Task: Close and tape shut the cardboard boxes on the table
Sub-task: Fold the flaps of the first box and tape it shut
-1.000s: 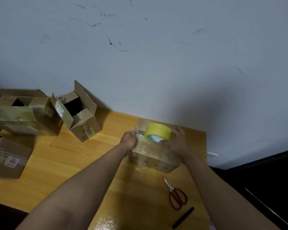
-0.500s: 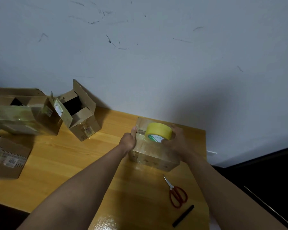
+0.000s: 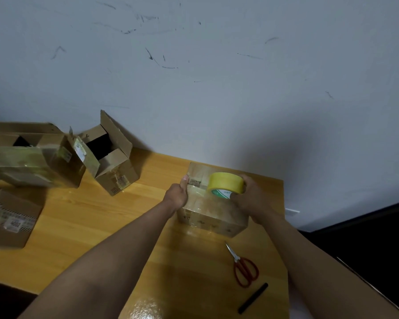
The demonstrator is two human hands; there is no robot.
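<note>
A closed brown cardboard box (image 3: pixel 213 211), glossy with clear tape over its top and sides, sits near the right end of the light wooden table (image 3: pixel 97 224), close to the wall. The left hand (image 3: pixel 176 196) presses against the box's left top edge, thumb laid up along the edge beside a small dark patch on the lid; the remaining fingers curl down the side of the box (how tightly they grip cannot be told from this angle). The right hand (image 3: pixel 251 199) holds a yellow roll of packing tape (image 3: pixel 225 185), fingers wrapped round its far side, the roll standing tilted on the box's top with its green-and-white printed core facing the camera.

In front of the box, on the table, lie red-handled scissors (image 3: pixel 242 267) with their blades pointing towards the box, and nearer the table's front edge a short black stick-shaped object (image 3: pixel 252 298), well apart from the box.

Toward the left back of the table stands a small open cardboard box (image 3: pixel 115 166), its flaps raised and a dark interior showing. Just beside it, further left, is a larger open cardboard box (image 3: pixel 32 162) wrapped in yellowish tape, tipped on its side. At the left edge sits a closed cardboard box with a printed label (image 3: pixel 12 218). A scuffed white wall (image 3: pixel 217 88) rises behind the table.
</note>
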